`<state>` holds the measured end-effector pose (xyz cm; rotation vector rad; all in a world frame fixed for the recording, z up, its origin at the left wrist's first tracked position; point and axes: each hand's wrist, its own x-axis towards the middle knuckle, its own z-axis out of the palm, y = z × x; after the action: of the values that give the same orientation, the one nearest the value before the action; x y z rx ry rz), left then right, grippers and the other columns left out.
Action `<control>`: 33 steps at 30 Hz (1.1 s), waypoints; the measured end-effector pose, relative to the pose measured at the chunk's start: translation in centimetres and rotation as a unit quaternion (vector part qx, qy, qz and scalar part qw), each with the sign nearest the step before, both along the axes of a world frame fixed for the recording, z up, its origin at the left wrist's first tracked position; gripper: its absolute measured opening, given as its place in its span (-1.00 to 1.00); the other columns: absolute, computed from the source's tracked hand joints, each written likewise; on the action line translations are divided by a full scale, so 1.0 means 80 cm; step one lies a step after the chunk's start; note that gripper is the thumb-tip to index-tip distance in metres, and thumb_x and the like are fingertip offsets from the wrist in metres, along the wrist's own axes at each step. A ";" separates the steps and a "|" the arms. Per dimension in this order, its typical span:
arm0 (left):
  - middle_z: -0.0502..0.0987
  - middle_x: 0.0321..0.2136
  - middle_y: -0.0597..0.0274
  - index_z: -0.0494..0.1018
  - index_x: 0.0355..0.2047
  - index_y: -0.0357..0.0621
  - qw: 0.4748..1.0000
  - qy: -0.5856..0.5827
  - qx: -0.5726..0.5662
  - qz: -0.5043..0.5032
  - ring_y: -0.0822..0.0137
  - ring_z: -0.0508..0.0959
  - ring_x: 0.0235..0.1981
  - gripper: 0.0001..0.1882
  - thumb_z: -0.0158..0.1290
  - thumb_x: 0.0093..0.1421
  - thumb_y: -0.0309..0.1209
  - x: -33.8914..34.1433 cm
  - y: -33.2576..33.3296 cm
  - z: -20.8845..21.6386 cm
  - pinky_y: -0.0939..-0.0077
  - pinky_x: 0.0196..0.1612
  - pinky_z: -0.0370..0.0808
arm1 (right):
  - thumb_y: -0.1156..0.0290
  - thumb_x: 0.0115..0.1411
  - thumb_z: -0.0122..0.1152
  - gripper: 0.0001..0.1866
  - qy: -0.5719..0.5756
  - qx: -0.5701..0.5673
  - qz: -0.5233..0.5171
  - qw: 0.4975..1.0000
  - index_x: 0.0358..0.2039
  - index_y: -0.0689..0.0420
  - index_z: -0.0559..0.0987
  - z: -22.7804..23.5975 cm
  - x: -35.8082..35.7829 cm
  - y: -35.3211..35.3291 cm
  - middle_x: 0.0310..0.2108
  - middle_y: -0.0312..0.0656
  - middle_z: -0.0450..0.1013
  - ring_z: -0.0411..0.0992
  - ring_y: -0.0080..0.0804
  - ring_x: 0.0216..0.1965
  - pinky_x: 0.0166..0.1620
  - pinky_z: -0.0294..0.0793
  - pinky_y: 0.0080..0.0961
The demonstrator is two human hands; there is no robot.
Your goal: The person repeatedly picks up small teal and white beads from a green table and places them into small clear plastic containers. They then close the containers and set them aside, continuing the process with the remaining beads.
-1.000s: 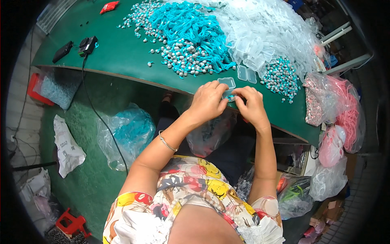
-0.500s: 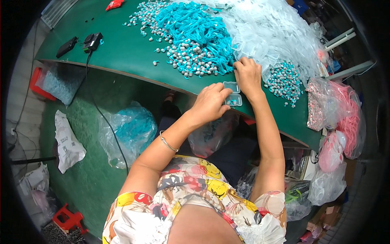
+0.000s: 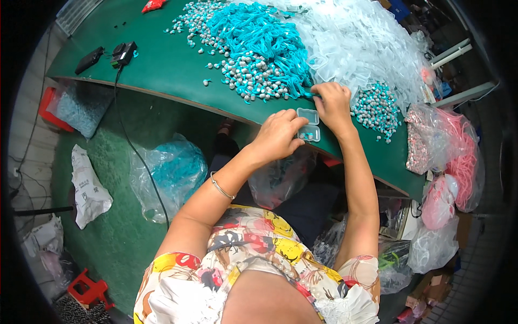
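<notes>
My left hand (image 3: 278, 134) grips a small clear plastic case (image 3: 308, 114) at the near edge of the green table. The case lies hinged wide, and small blue and grey pieces (image 3: 308, 135) show in its near half. Just beyond it, my right hand (image 3: 333, 107) has its fingertips pinched together at the right end of a heap of bright blue looped cords (image 3: 259, 32). A blue cord seems to be between those fingertips, though they partly cover it. Left of them spreads a pile of grey beads with blue ends (image 3: 253, 78).
A large heap of clear plastic cases (image 3: 356, 43) covers the table's far right. Another bead pile (image 3: 377, 108) sits right of my right hand. Bags of pink cords (image 3: 461, 156) hang at the right edge. A black device (image 3: 124, 55) trails a cable off the left side.
My right hand has drawn slightly toward me from the edge of the blue cords. My left hand and the case have barely moved.
</notes>
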<state>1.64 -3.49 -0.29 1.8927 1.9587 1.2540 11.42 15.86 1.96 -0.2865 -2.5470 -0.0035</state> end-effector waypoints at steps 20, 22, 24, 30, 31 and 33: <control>0.44 -0.29 0.10 0.48 -0.05 -0.14 1.000 -0.025 -0.002 -0.011 -0.01 0.48 -0.17 -0.45 0.36 -0.11 -0.42 -0.003 0.002 0.000 0.14 -0.11 0.43 | 0.71 -0.07 0.31 -0.77 0.068 -0.112 0.107 0.986 -0.37 0.15 0.57 -0.001 0.069 -0.077 -0.35 -0.21 0.55 0.49 -0.17 -0.27 -0.18 0.44 -0.30; 0.44 -0.29 0.11 0.48 -0.06 -0.14 1.000 -0.021 0.016 -0.009 -0.01 0.48 -0.18 -0.45 0.36 -0.11 -0.42 -0.003 0.003 -0.004 0.14 -0.11 0.43 | 0.71 -0.06 0.29 -0.76 0.049 -0.106 0.104 0.988 -0.35 0.14 0.59 -0.002 0.070 -0.076 -0.34 -0.21 0.56 0.49 -0.17 -0.25 -0.17 0.44 -0.28; 0.45 -0.29 0.11 0.48 -0.06 -0.14 1.000 -0.025 0.017 -0.009 -0.01 0.48 -0.19 -0.46 0.36 -0.11 -0.42 -0.003 0.003 -0.004 0.14 -0.11 0.43 | 0.67 -0.04 0.26 -0.76 0.028 -0.075 0.106 0.991 -0.32 0.13 0.59 0.004 0.075 -0.080 -0.33 -0.22 0.55 0.49 -0.17 -0.25 -0.15 0.43 -0.25; 0.45 -0.28 0.10 0.48 -0.07 -0.15 1.000 -0.028 0.001 -0.008 -0.01 0.48 -0.17 -0.47 0.35 -0.10 -0.42 -0.002 0.001 -0.001 0.13 -0.10 0.43 | 0.65 0.04 0.19 -0.73 0.064 -0.121 0.072 0.988 -0.21 0.14 0.58 0.000 0.080 -0.074 -0.27 -0.17 0.54 0.47 -0.11 -0.23 -0.14 0.42 -0.21; 0.45 -0.28 0.10 0.48 -0.07 -0.15 1.000 -0.025 0.003 -0.008 -0.01 0.48 -0.17 -0.47 0.35 -0.10 -0.42 -0.002 0.000 0.000 0.13 -0.10 0.43 | 0.65 0.06 0.18 -0.74 0.080 -0.151 0.055 0.984 -0.20 0.15 0.58 0.000 0.077 -0.070 -0.27 -0.16 0.54 0.47 -0.10 -0.22 -0.14 0.42 -0.21; 0.45 -0.28 0.10 0.48 -0.07 -0.16 1.000 -0.017 0.006 -0.010 0.00 0.48 -0.16 -0.48 0.35 -0.09 -0.42 -0.002 -0.001 0.001 0.13 -0.09 0.42 | 0.61 0.11 0.18 -0.77 0.041 -0.156 0.009 0.987 -0.19 0.16 0.58 0.001 0.066 -0.062 -0.25 -0.14 0.53 0.46 -0.08 -0.21 -0.14 0.42 -0.20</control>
<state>1.47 -3.56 -0.21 1.8781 1.9154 1.2863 16.69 10.91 2.04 -0.3752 -2.4614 0.4089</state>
